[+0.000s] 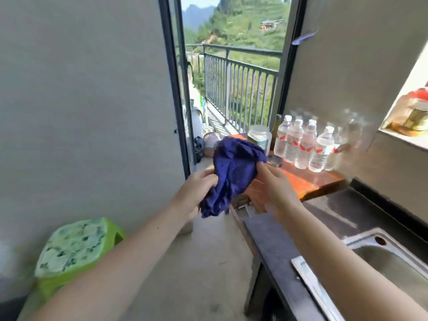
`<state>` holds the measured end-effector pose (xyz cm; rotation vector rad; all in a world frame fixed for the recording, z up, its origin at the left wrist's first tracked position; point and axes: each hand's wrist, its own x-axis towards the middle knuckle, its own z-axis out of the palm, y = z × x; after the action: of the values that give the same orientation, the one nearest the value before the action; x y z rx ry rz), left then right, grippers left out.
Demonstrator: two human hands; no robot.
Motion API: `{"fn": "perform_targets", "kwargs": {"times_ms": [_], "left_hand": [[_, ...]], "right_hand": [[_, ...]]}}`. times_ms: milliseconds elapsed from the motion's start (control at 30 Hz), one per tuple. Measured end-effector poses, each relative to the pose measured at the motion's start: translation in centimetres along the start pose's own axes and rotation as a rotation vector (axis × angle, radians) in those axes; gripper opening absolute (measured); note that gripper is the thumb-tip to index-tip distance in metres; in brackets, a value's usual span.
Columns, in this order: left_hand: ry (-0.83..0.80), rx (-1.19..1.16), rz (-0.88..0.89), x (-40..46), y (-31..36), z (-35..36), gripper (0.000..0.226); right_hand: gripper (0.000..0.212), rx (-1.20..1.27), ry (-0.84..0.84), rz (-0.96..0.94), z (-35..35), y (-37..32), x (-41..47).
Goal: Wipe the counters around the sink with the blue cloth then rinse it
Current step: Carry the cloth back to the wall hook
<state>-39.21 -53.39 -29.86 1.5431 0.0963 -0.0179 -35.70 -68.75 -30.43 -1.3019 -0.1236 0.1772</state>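
The blue cloth hangs bunched in the air in front of me, above the floor and left of the counter. My left hand grips its lower end with curled fingers. My right hand pinches the cloth's upper right edge between thumb and fingertips. The dark counter runs along the right side, with the steel sink set into it at the lower right.
Several water bottles and a jar stand on an orange table beyond the counter. A green stool sits on the floor at the left. An open door leads to a railed balcony. A window ledge holds containers.
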Motion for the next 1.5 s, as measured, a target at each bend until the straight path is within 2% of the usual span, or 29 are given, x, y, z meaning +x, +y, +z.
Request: {"fn": "perform_targets", "kwargs": {"times_ms": [33,100,200,267,367,567,667,767,833,967,1133,1167,1233,1300,1367,1400,1433,1500], "left_hand": [[0.04,0.03,0.022,0.1,0.1,-2.1,0.03],[0.035,0.076,0.065,0.3,0.6,-6.1,0.02],[-0.014,-0.038,0.071,1.0,1.6,-11.8,0.012],[0.083,-0.18,0.085,1.9,2.4,-15.5,0.011],[0.214,-0.223,0.168,3.3,4.0,-20.6,0.012],[0.116,-0.275,0.203,6.6,5.8,-26.5,0.024],[0.101,-0.289,0.196,8.9,6.0,-28.2,0.024],[0.094,-0.273,0.208,11.5,7.0,-29.7,0.027],[0.077,-0.295,0.217,13.1,7.8,-30.7,0.03],[0.142,-0.273,0.31,16.8,9.9,-33.0,0.043],[0.307,-0.206,0.421,20.1,11.5,-35.4,0.013],[0.326,-0.177,0.428,20.6,11.5,-35.9,0.012],[0.353,-0.128,0.446,21.5,11.8,-37.0,0.016],[0.365,-0.118,0.471,22.4,12.2,-38.2,0.025],[0.354,-0.136,0.498,23.4,12.7,-39.5,0.028],[0.34,-0.146,0.506,23.8,13.0,-40.3,0.028],[0.325,-0.145,0.513,24.3,13.2,-41.1,0.029],[0.297,-0.088,0.523,25.2,13.5,-42.8,0.03]], "right_hand": [[0.025,-0.003,0.0,0.0,2.0,0.3,1.1],[0.025,0.005,-0.004,-0.003,6.2,0.8,3.2],[0.023,0.029,-0.065,0.009,12.5,1.1,5.9],[0.022,0.026,-0.12,0.026,16.4,1.3,7.3],[0.023,0.09,-0.173,0.044,20.7,1.5,9.3],[0.021,-0.111,-0.266,0.019,24.9,0.9,14.8],[0.017,-0.126,-0.329,0.01,25.6,0.6,17.9],[0.014,-0.077,-0.457,-0.085,26.3,0.5,21.1],[0.02,-0.074,-0.526,-0.166,27.0,0.6,23.2],[0.019,-0.211,-0.553,-0.314,28.7,-0.7,28.3],[0.014,-0.477,-0.584,-0.324,31.0,-1.2,34.6],[0.022,-0.561,-0.576,-0.379,31.5,-1.1,35.2],[0.047,-0.715,-0.56,-0.624,32.5,-1.0,36.0],[0.057,-0.747,-0.603,-0.853,34.0,-1.2,36.5],[0.043,-0.721,-0.606,-1.0,35.8,-1.0,37.2],[0.031,-0.694,-0.561,-1.011,36.9,-1.0,37.6],[0.021,-0.641,-0.524,-0.97,37.8,-1.1,38.2],[0.018,-0.505,-0.491,-0.815,39.5,-1.2,39.5]]}}
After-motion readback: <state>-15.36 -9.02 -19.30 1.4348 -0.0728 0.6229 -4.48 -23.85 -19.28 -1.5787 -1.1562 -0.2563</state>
